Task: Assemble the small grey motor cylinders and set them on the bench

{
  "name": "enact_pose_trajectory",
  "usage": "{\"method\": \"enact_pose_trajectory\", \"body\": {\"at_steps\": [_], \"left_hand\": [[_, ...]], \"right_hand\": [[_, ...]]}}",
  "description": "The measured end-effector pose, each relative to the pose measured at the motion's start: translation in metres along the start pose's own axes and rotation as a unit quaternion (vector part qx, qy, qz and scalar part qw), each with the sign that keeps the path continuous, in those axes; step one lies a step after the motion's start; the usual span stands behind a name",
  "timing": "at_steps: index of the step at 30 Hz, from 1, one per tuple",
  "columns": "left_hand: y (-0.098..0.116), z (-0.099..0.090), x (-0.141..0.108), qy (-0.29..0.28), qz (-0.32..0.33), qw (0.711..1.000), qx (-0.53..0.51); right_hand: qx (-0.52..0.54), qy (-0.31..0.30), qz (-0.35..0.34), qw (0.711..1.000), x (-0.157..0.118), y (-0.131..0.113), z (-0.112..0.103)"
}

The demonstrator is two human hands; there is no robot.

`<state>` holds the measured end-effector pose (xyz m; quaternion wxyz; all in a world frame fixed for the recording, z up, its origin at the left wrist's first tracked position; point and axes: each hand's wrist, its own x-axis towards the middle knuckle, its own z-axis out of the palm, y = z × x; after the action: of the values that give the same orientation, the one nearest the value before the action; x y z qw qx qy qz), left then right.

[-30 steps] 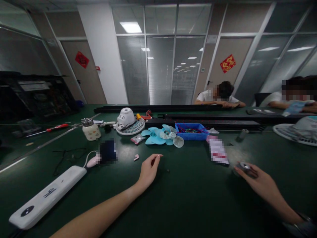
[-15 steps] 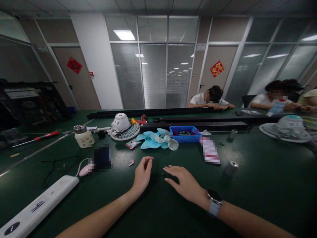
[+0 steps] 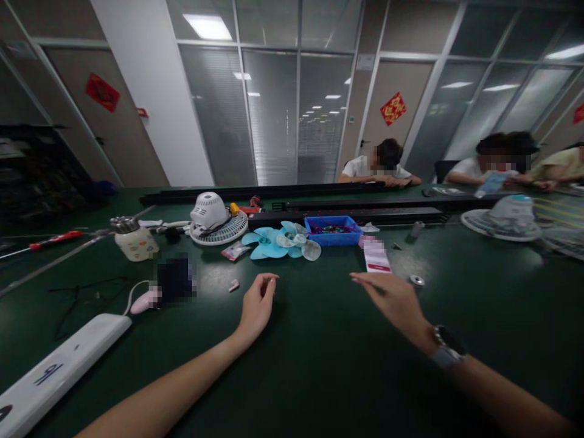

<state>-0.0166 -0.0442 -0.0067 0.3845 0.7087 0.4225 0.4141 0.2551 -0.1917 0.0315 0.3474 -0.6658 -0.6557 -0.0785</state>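
My left hand (image 3: 258, 304) rests over the green table with thumb and fingers curled together; whatever they may hold is hidden. To its left lies a small pink piece (image 3: 233, 285), not touched. My right hand (image 3: 393, 306), with a watch (image 3: 449, 345) on its wrist, is held to the right, fingertips pointing left and drawn together at the thumb. Anything inside that pinch is too small to make out. Just beyond it are a phone with a lit screen (image 3: 376, 255) and a metal cylinder (image 3: 416, 281), partly covered by the hand.
Light-blue fan blades (image 3: 283, 239), a blue tray (image 3: 335, 237) of wires and a white fan head (image 3: 210, 210) stand further back. At left are a cream jar (image 3: 134, 240) and a white power strip (image 3: 64, 365). Black bars (image 3: 356, 216) cross the table. Other people sit across it.
My right hand has moved right, away from my left hand, towards the phone and cylinder. A small dark bit by its fingers no longer shows. The left hand keeps its pose; the view has tilted down.
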Motion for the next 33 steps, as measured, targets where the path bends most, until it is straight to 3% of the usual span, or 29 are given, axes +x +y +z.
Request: {"method": "enact_pose_trajectory", "body": {"at_steps": [2, 4, 8, 18, 29, 33], "left_hand": [[0.0, 0.001, 0.0, -0.004, -0.003, 1.0, 0.0], [0.0, 0.001, 0.0, -0.007, -0.005, 1.0, 0.002], [-0.001, 0.0, 0.0, -0.011, -0.005, 1.0, 0.006], [0.0, -0.001, -0.001, -0.02, 0.006, 1.0, 0.021], [0.0, 0.0, -0.001, -0.044, 0.01, 0.998, 0.033], [0.0, 0.001, -0.001, -0.047, 0.016, 0.998, 0.036]], "right_hand": [[-0.054, 0.075, 0.064, 0.994, -0.009, 0.036, -0.028], [-0.096, 0.112, 0.118, 0.982, -0.016, 0.065, -0.046], [-0.127, 0.097, 0.172, 0.972, -0.025, 0.093, -0.053], [-0.102, 0.088, 0.218, 0.967, -0.028, 0.092, -0.051], [-0.017, 0.02, 0.252, 0.967, -0.034, 0.101, -0.042], [0.025, 0.013, 0.247, 0.969, -0.031, 0.077, -0.038]]}}
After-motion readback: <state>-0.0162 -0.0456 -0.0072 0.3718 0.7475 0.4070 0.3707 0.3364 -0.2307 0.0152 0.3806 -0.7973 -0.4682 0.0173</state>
